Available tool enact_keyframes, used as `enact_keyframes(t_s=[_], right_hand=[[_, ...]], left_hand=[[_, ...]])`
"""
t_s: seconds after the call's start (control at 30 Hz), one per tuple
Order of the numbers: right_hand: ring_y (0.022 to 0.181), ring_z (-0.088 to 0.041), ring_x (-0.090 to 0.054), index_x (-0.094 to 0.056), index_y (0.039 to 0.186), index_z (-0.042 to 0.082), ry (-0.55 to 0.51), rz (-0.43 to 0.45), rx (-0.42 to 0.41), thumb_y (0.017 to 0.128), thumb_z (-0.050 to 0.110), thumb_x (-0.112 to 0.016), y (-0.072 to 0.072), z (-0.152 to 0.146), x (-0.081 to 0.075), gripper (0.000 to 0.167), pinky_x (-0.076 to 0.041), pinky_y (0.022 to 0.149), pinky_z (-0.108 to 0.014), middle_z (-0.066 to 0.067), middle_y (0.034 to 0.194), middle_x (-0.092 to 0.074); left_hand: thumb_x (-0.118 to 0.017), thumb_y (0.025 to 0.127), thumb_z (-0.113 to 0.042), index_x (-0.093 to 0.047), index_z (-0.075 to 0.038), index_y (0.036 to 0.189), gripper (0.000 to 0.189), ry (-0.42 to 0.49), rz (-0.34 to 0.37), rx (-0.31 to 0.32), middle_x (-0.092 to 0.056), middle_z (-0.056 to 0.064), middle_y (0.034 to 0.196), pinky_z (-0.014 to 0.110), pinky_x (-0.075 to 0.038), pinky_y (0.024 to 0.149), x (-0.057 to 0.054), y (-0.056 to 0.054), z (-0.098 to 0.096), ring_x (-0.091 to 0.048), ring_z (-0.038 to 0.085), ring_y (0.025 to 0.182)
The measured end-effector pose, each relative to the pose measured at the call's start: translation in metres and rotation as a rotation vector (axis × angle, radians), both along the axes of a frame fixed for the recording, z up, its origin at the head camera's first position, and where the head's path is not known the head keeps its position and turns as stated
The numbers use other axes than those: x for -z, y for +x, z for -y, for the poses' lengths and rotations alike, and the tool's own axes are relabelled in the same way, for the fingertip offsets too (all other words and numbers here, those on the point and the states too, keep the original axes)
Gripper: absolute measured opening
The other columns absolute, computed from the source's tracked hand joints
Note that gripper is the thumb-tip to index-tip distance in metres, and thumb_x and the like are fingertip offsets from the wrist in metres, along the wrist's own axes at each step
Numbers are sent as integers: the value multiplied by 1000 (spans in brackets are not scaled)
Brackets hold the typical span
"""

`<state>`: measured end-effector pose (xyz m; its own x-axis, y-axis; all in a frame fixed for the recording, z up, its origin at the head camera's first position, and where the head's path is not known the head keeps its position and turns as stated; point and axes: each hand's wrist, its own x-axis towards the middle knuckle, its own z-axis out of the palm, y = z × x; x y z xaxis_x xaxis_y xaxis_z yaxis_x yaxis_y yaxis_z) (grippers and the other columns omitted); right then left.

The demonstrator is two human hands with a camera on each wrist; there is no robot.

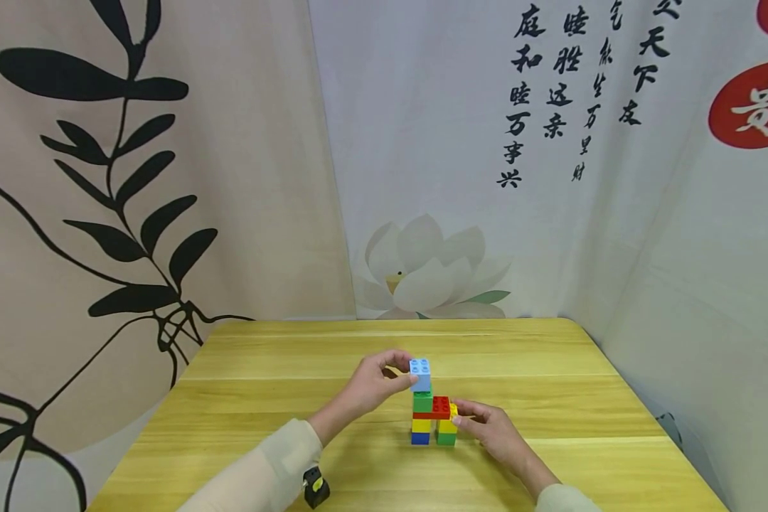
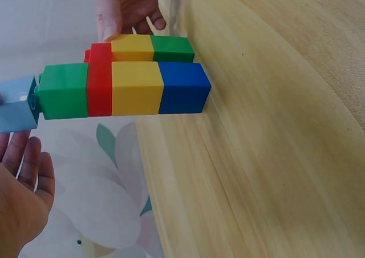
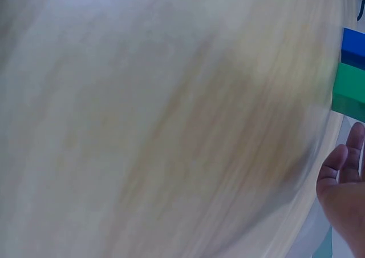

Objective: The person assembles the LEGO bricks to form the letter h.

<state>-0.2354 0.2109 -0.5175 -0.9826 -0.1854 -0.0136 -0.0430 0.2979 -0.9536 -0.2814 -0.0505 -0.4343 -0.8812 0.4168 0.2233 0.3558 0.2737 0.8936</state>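
Note:
A small toy-brick structure stands on the table in two columns. Its left column has a blue brick (image 2: 183,88) at the base, then yellow, with a red brick (image 1: 441,407) bridging across and a green brick (image 2: 64,91) above. My left hand (image 1: 384,380) pinches a light blue brick (image 1: 419,375) over that green brick; in the left wrist view it sits slightly tilted, with studs showing between them. On the right column, a yellow brick (image 2: 132,47) rests on a green one (image 3: 349,91). My right hand (image 1: 489,430) holds the yellow brick between thumb and fingers.
The wooden table (image 1: 262,427) extends around the structure. A patterned cloth backdrop (image 1: 422,142) with plant, lotus and writing hangs behind it. A small black device (image 1: 316,488) is by the left sleeve.

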Motion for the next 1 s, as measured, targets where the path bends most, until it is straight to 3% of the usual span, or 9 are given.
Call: enact_keyframes(t_s=[0.7, 1.0], right_hand=[[111, -26, -60, -60, 135, 3, -3, 15, 19, 94, 35, -69, -1, 0, 0, 53, -51, 91, -44, -15, 128, -64], [112, -26, -60, -61, 135, 5, 9, 18, 24, 93, 36, -69, -1, 1, 2, 52, -50, 92, -43, -14, 127, -64]], left_hand=[[-75, 90, -26, -70, -18, 107, 19, -82, -83, 41, -65, -9, 95, 33, -48, 84, 1, -1, -1, -58, 14, 91], [-73, 92, -25, -69, -17, 109, 20, -43, -40, 47, -65, -7, 97, 33, -49, 83, 3, 0, 0, -59, 18, 94]])
